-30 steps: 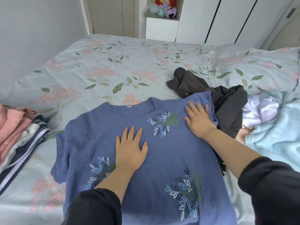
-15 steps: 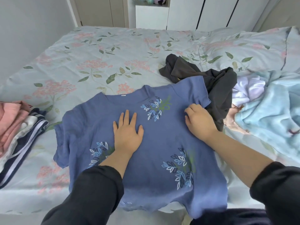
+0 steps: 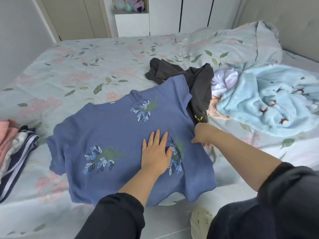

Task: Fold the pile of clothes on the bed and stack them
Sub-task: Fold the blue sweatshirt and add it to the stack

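Observation:
A blue T-shirt (image 3: 110, 131) with leaf prints lies spread flat on the floral bed (image 3: 82, 69), its hem at the near edge. My left hand (image 3: 156, 155) presses flat on its lower middle, fingers apart. My right hand (image 3: 202, 135) is closed on the shirt's right side edge, below the sleeve. A crumpled dark grey garment (image 3: 198, 78) lies just behind the shirt's right shoulder. To its right sit a white garment (image 3: 221, 80) and a fluffy light blue one (image 3: 269, 99). A stack of folded clothes (image 3: 13, 152) in pink, white and navy rests at the left edge.
A floral pillow (image 3: 233, 42) lies at the bed's far right. White wardrobes (image 3: 164, 14) and a shelf with soft toys (image 3: 131, 5) stand behind the bed. A pale slipper (image 3: 201, 221) shows on the floor by the near bed edge.
My right hand slid from the shirt's right shoulder down its side and closed on the edge. My left hand shifted right and lower on the shirt. My view pulled back from the bed.

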`<control>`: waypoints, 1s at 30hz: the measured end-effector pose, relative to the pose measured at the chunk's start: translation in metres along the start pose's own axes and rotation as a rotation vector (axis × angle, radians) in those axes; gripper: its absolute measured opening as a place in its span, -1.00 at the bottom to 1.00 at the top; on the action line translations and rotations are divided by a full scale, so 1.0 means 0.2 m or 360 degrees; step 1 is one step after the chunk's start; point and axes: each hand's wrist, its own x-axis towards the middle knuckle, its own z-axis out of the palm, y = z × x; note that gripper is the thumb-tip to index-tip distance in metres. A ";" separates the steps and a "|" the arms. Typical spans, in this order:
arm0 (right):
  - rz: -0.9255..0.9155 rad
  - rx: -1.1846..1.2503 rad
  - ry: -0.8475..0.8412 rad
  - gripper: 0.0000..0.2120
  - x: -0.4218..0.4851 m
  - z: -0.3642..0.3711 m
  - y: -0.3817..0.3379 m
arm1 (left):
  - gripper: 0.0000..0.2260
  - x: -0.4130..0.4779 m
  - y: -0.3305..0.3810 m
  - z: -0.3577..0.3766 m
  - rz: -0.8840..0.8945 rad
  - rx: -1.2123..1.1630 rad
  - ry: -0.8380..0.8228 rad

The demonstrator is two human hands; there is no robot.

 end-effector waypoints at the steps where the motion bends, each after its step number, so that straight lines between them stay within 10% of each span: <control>1: 0.0017 0.0196 0.0016 -0.66 0.00 0.01 0.01 | -0.47 0.00 0.00 0.00 0.0006 -0.0005 -0.0001; 6: 0.0272 0.1486 0.0183 -0.88 0.01 0.12 0.09 | -0.48 -0.01 -0.01 -0.01 0.0023 -0.0032 0.0010; 13: 0.0176 0.0515 0.0645 -0.68 -0.03 0.18 0.21 | -0.48 0.00 -0.01 -0.01 0.0037 -0.0025 0.0021; 20: 0.0370 0.1399 -0.0428 -0.55 -0.08 0.07 0.28 | -0.47 0.00 -0.01 0.00 0.0040 -0.0008 0.0030; 27: 0.0245 -0.0491 0.0423 -0.77 -0.14 0.09 0.26 | -0.46 0.00 -0.02 -0.01 0.0037 0.0015 0.0003; 30: -0.0544 -0.0548 0.0974 -0.66 -0.14 0.26 0.18 | -0.43 0.00 -0.02 -0.02 0.0067 0.0041 -0.0065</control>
